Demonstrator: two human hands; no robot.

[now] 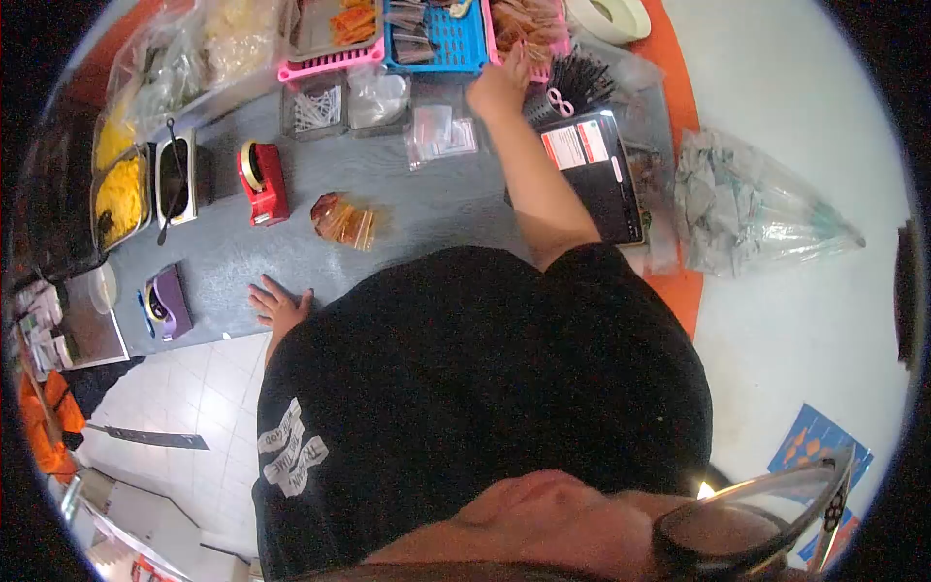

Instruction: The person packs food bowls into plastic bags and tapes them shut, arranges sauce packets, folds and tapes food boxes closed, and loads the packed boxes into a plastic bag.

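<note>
My left hand lies flat on the grey table by its near edge, fingers spread and nothing held. My right hand reaches forward over a pink basket filled with clear packets of brownish pieces. Its fingers stretch out onto the packets, and their tips blend in with the plastic. On the table between my hands is a clear packet with amber-brown contents. A red tape dispenser stands to the left of that packet.
A blue basket and another pink-rimmed basket line the back. A tablet lies under my right forearm. At left are a yellow-filled tray, a metal container and a purple tape dispenser. Plastic bags hang right.
</note>
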